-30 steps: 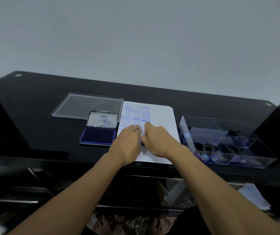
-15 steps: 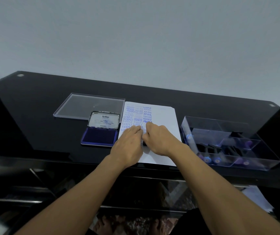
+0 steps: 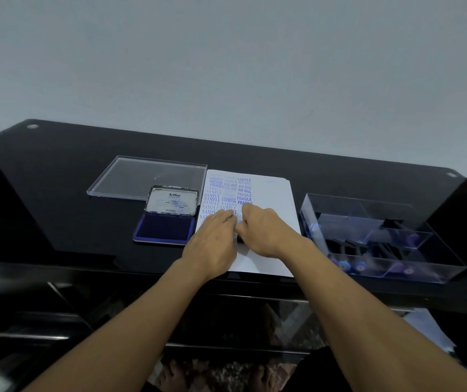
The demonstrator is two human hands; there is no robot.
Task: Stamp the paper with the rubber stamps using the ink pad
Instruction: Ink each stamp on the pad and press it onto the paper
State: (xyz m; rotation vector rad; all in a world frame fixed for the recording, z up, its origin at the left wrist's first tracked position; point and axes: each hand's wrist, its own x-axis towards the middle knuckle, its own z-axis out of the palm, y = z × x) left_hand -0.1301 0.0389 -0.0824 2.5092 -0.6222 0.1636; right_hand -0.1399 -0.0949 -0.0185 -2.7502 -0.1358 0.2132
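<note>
Black counter [image 3: 57, 193] | on paper [image 3: 277, 199], my right hand [image 3: 266, 233] curls round stamp [image 3: 238, 238], left hand [image 3: 212, 241] flat against it | ink pad [image 3: 164, 229] just left of paper, nearer my left hand

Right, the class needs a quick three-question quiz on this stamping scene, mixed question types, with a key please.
1. True or false: the ink pad lies open, to the left of the paper.
2. Which word is stamped on the paper? A) FRAGILE B) URGENT C) PAID
3. Fill in: the spare stamps lie in a clear ____ to the right of the paper.

Key: 1 true; 2 A; 3 tray.
</note>
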